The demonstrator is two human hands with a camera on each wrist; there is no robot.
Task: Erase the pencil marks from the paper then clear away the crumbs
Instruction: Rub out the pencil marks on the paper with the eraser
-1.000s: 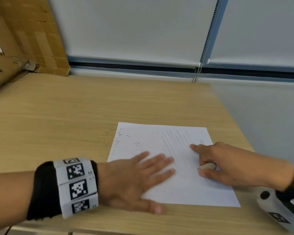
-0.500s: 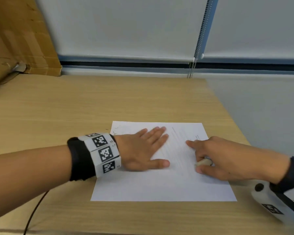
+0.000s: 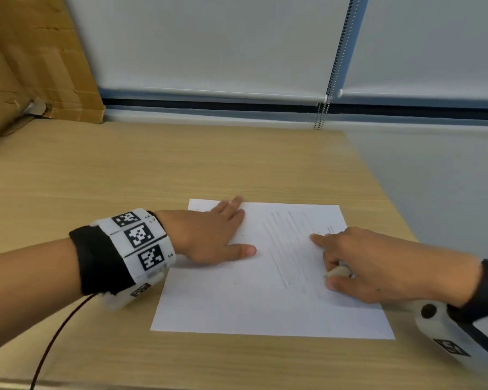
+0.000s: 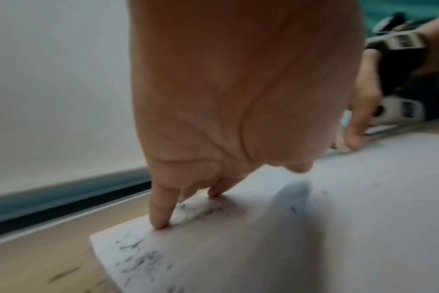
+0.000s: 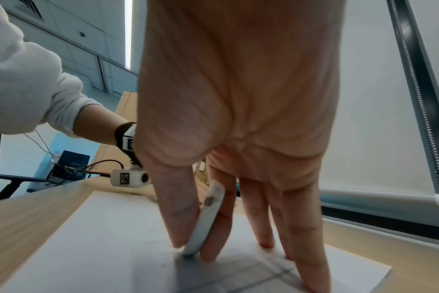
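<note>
Paper point(image 3: 265, 299): we see one white sheet lying flat on the wooden desk point(image 3: 124, 170), toward its right side, faint pencil lines point(image 3: 288, 249) running across its right half.
Crumbs point(image 4: 138, 259): we find dark flecks gathered at the sheet's far left corner, with a few on the desk just beside that corner.
Left hand point(image 3: 206, 235): we see it flat on the sheet's far left part, fingers straight and together, thumb out to the side, fingertips point(image 4: 159, 224) touching the paper among the flecks.
Right hand point(image 3: 378, 263): we see it resting on the sheet's right half, thumb and forefinger pinching the eraser, the other fingers stretched out on the paper.
Eraser point(image 5: 208, 220): a flat pale oval stood on edge, its lower end touching the sheet.
Behind: a cardboard box point(image 3: 26, 66) at the desk's far left.
</note>
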